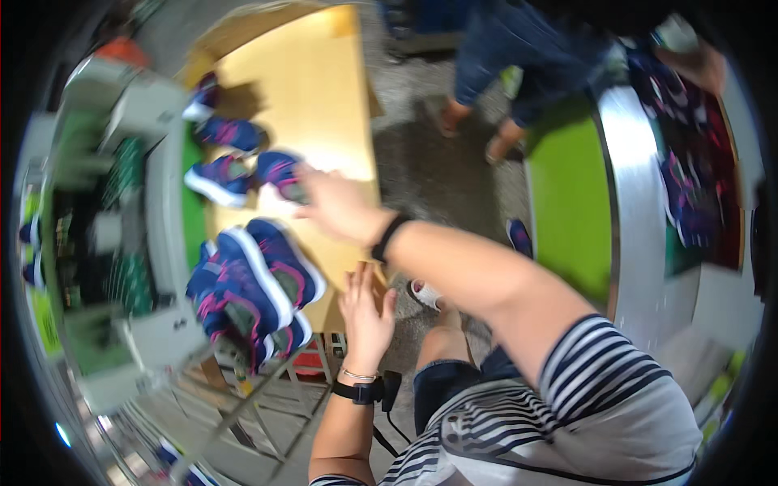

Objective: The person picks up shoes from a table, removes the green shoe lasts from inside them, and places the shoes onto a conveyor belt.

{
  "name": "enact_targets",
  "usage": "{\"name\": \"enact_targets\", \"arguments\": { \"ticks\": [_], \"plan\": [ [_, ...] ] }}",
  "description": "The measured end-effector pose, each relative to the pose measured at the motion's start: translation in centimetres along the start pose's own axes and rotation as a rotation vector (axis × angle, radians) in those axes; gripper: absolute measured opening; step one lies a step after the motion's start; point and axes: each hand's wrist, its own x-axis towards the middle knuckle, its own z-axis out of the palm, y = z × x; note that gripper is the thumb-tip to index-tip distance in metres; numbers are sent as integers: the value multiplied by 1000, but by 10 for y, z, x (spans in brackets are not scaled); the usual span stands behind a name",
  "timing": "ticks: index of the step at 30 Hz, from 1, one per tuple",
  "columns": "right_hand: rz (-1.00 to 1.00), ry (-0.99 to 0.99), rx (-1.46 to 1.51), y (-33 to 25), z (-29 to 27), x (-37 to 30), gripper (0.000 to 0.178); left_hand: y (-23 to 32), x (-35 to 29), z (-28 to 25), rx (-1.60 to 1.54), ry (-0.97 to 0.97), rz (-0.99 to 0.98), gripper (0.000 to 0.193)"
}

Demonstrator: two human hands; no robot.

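Note:
My right hand point(336, 202), somewhat blurred, reaches across to the left over a pale yellow tabletop point(296, 73). Its fingers are closed on the near end of a navy sneaker point(277, 168) with pink trim. Closer to me, my left hand point(367, 320) is held by the table's near right edge, fingers stretched out and nothing in them. A pile of matching sneakers point(247, 283) with white soles lies left of it. Farther up along the table's left side are more single sneakers, one of them point(219, 180) close to the held one.
A machine with a pale housing point(166, 162) borders the table on the left. At the right runs a bright green surface point(571, 194) with a metal edge point(632, 162), and more sneakers point(689, 194) beyond. Another person's legs point(502, 81) stand ahead on the grey floor. A metal frame point(255, 405) is at lower left.

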Motion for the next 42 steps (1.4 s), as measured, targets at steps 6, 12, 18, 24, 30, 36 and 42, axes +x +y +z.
{"name": "enact_targets", "arguments": {
  "ticks": [6,12,18,24,30,36,42],
  "plan": [
    [-92,210,482,86,24,-133,41,-17,12,49,507,-138,228,78],
    [908,-105,-247,349,-21,-377,28,-14,12,52,434,-41,177,82],
    [1393,-283,-425,568,-22,-507,27,-26,13,75,233,43,143,79],
    [909,29,-709,698,-2,-465,47,-44,22,118,252,93,179,76],
    [1321,136,-411,759,25,-421,71,-63,32,120,269,96,190,74],
    [1380,56,-279,661,36,-394,64,-67,8,76,257,108,181,72],
    [1028,63,787,385,-3,-346,55,-49,5,50,401,-42,203,80]
  ]
}}
